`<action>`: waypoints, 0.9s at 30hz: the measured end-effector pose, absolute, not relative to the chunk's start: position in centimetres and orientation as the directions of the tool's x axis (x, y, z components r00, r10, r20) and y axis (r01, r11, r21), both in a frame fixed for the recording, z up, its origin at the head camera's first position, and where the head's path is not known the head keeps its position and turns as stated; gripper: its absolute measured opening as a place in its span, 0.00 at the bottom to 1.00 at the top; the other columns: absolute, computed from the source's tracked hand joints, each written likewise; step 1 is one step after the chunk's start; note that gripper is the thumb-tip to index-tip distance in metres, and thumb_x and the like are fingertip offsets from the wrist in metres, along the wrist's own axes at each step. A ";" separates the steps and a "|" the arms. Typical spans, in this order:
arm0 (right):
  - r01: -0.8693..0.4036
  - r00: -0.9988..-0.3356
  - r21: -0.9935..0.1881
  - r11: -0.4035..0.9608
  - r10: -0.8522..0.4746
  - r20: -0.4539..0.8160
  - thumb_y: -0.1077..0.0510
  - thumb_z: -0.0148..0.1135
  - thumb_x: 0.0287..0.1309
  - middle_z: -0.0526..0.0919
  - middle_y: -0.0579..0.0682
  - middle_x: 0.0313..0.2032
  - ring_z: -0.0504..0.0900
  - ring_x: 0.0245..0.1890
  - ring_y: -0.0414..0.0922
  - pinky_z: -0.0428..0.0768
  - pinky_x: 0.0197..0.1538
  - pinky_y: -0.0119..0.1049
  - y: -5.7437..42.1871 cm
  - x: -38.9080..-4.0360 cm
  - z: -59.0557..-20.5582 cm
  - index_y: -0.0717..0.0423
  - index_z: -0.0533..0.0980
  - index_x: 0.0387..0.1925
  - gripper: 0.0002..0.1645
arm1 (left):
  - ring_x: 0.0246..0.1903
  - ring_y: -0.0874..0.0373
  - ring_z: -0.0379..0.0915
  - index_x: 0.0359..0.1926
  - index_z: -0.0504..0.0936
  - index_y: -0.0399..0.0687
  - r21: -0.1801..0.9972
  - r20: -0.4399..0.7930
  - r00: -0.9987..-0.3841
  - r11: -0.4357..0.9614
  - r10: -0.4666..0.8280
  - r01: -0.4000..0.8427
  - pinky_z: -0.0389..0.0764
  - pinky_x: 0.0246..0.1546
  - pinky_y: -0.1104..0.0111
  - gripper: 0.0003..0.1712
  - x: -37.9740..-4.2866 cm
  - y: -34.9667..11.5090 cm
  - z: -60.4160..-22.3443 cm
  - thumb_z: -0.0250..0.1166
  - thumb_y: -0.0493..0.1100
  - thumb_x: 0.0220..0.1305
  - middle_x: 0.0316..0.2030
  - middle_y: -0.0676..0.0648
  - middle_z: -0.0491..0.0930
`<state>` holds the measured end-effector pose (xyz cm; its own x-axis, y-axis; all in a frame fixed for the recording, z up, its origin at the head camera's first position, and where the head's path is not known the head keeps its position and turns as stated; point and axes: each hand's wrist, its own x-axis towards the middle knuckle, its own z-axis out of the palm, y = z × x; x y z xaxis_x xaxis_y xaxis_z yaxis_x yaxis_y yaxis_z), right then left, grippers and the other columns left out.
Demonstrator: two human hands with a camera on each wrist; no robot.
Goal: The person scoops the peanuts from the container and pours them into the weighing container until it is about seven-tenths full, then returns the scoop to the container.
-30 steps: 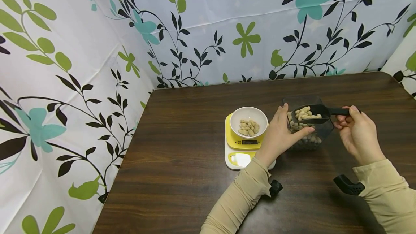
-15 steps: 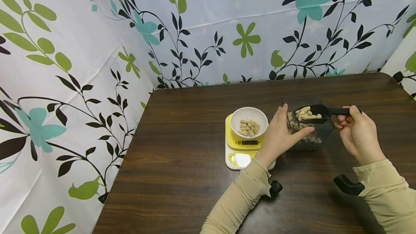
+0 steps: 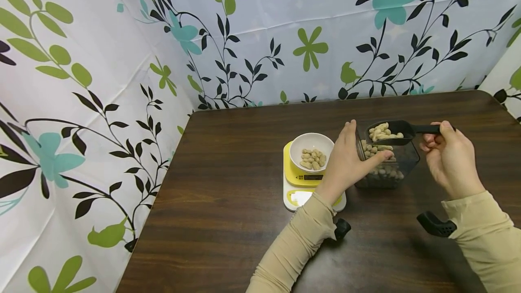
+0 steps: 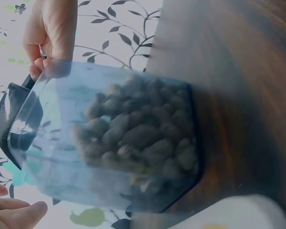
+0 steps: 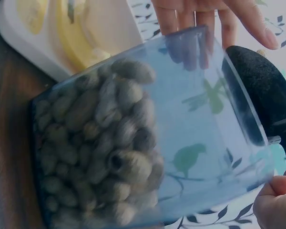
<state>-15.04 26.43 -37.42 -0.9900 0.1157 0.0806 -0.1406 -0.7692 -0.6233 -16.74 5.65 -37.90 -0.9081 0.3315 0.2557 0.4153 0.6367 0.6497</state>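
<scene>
My right hand [image 3: 452,162] pinches the handle of a black scoop [image 3: 402,131] filled with peanuts in the shell. The scoop is held level over the mouth of a clear plastic container [image 3: 408,159], which is partly full of peanuts [image 5: 100,129]. My left hand [image 3: 346,162] stands at the container's left side, fingers straight and thumb stretched across its front. In the right wrist view those fingers show through the clear wall near the rim. Left of that hand, a white bowl [image 3: 298,147] with several peanuts inside sits on a yellow and white kitchen scale [image 3: 294,176].
The dark wooden table [image 3: 228,184] stretches away left of the scale. Behind it hangs a white curtain [image 3: 252,8] printed with leaves and flowers. A black wrist device [image 3: 435,225] sticks out beneath the right sleeve.
The scoop with its peanuts has risen slightly above the container's mouth. My left hand has shifted a little up and left beside the container, and the view has tilted slightly.
</scene>
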 end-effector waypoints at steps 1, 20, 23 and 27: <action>-0.145 -0.989 -0.630 -0.763 0.118 0.084 0.57 0.43 0.69 0.67 0.53 0.27 0.63 0.27 0.44 0.56 0.32 0.34 26.2 -15.1 -37.2 0.64 0.67 0.40 0.12 | 0.70 0.57 0.52 0.73 0.43 0.54 0.648 0.256 -0.910 0.641 0.327 0.412 0.65 0.65 0.64 0.54 -16.8 5.5 -37.7 0.56 0.71 0.56 0.72 0.48 0.50; -0.092 -0.996 -0.766 -0.636 0.060 0.069 0.51 0.51 0.64 0.64 0.49 0.32 0.62 0.32 0.41 0.61 0.33 0.30 21.1 -16.6 -34.8 0.57 0.63 0.45 0.15 | 0.70 0.51 0.51 0.73 0.44 0.57 0.598 0.276 -0.938 0.726 0.211 0.339 0.62 0.66 0.55 0.61 -17.9 0.2 -36.4 0.63 0.73 0.46 0.73 0.50 0.48; -0.063 -0.998 -0.813 -0.579 0.030 0.056 0.50 0.53 0.62 0.66 0.48 0.33 0.63 0.33 0.40 0.64 0.34 0.28 20.4 -16.6 -34.8 0.57 0.61 0.46 0.18 | 0.70 0.50 0.52 0.73 0.44 0.58 0.614 0.275 -0.944 0.722 0.183 0.319 0.63 0.65 0.53 0.61 -18.1 -0.8 -36.7 0.64 0.72 0.46 0.73 0.50 0.48; -0.011 -1.000 -0.864 -0.504 -0.005 0.016 0.49 0.54 0.61 0.70 0.47 0.33 0.64 0.33 0.39 0.68 0.34 0.27 19.7 -16.7 -34.7 0.57 0.60 0.47 0.22 | 0.70 0.50 0.52 0.73 0.44 0.58 0.633 0.297 -0.943 0.708 0.150 0.313 0.64 0.64 0.51 0.62 -18.4 -2.1 -37.4 0.65 0.72 0.44 0.72 0.50 0.49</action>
